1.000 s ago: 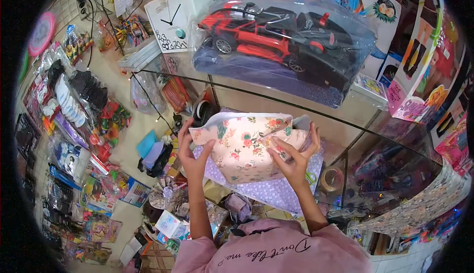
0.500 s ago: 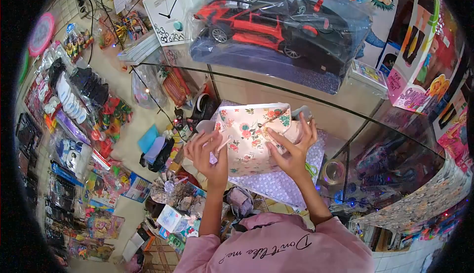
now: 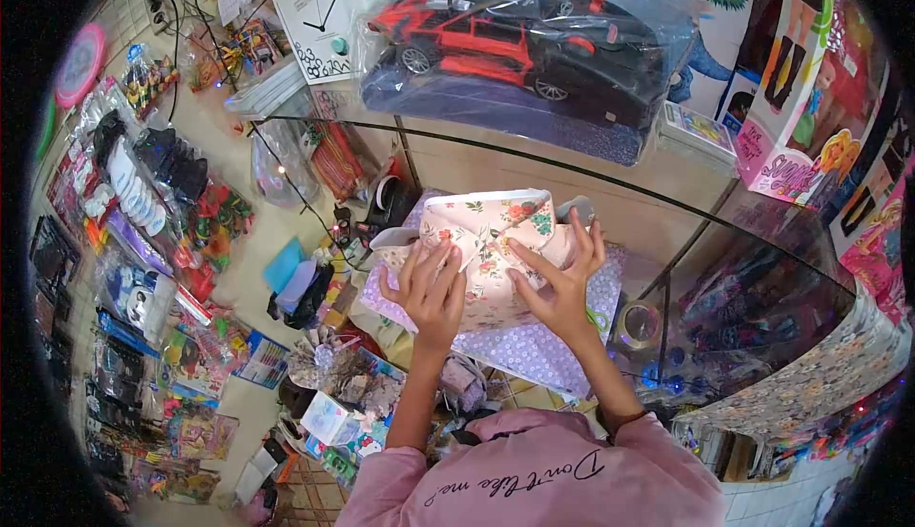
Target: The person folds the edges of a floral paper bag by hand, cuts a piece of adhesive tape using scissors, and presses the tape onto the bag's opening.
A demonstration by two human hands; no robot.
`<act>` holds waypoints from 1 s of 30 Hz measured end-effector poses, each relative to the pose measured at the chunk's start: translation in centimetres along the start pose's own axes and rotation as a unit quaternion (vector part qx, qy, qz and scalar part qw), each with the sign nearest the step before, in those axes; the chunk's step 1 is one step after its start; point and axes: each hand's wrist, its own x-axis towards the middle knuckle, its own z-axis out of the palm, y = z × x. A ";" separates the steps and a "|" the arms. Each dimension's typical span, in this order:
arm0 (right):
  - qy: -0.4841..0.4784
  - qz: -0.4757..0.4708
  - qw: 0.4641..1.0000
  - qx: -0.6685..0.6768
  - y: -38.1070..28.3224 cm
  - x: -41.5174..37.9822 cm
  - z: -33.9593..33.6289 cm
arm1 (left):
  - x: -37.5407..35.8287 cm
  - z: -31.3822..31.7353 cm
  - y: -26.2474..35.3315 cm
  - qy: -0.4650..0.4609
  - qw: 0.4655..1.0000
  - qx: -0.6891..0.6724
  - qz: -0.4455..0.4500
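Now pressing with the left hand (image 3: 434, 298) on the left fold of the flowered paper (image 3: 488, 265), mid-frame, on top of the lilac sheet (image 3: 519, 357). Hard to tell from here whether pinching an edge under those bunched fingers or merely flattening. Over to the right hand (image 3: 562, 287): spread wide, with thumb and forefinger well apart on the paper. Could spring up at the raised top flap, from stiff folds and pressure on the sides only. Might crease, too, with uneven fingertip force. Also possible: skidding on the lilac sheet after one lopsided push, towards the tape (image 3: 624, 327), right of centre.
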 end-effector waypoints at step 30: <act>0.048 0.017 0.998 -0.021 -1.4 1.1 0.7 | -0.6 -0.1 1.2 -0.149 0.987 -0.035 0.040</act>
